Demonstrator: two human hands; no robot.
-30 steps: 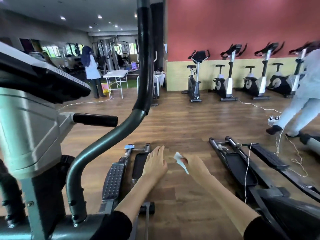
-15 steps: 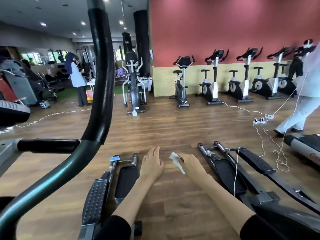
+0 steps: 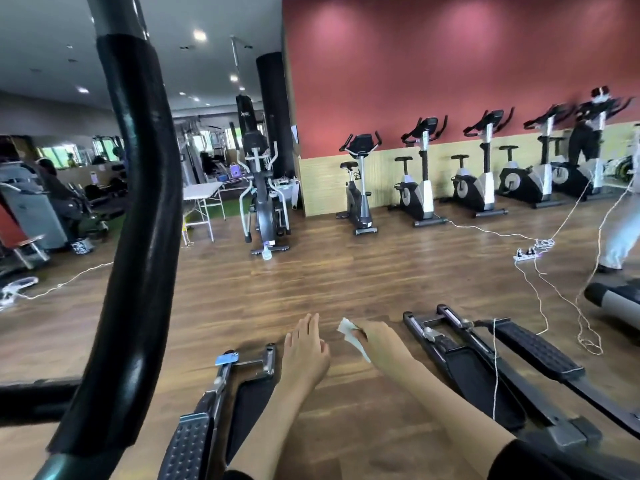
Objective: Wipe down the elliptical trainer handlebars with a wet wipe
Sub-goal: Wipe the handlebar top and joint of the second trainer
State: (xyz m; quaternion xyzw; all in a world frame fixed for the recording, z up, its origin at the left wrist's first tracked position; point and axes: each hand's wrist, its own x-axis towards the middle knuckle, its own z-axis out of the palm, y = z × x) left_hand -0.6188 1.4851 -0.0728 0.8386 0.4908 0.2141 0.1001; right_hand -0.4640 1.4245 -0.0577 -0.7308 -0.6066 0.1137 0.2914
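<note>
Handlebar (image 3: 145, 202), thick and black-padded, curves up the left foreground. Well to its right, the right hand (image 3: 381, 341) pinches the white wet wipe (image 3: 348, 332) between thumb and fingers. The left hand (image 3: 304, 351), just beside it, is flat-fingered and holds nothing. Open wooden floor (image 3: 346, 271) runs ahead to exercise bikes (image 3: 360, 188) along the red wall (image 3: 450, 64); white cables (image 3: 485, 232) and a power strip (image 3: 526, 253) trail at right.

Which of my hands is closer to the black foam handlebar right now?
Left. The left hand hovers open to the right of the handlebar; the right hand, pinching the wet wipe, is farther right.
</note>
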